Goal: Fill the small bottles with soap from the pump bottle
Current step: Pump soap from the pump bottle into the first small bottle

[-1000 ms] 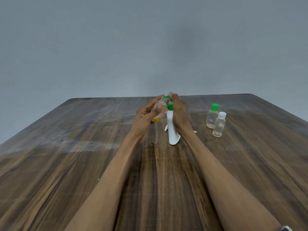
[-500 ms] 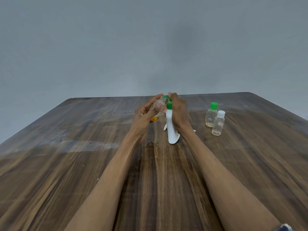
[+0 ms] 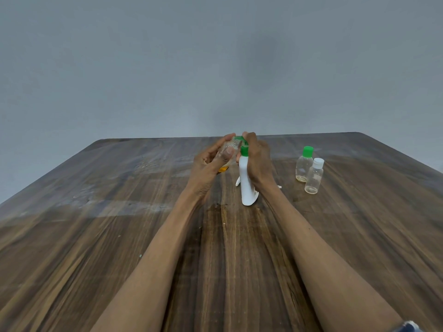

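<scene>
The left hand grips a small clear bottle, tilted toward the green pump head — a little amber soap lies at its bottom. The right hand is curled around the white pump bottle, which stands on the wooden table. Two capped small bottles — one green-capped, one white-capped — stand together to the right.

pump head behind right hand, wristwatch cut off

Plain indoor room: wooden table against bare grey wall.
</scene>
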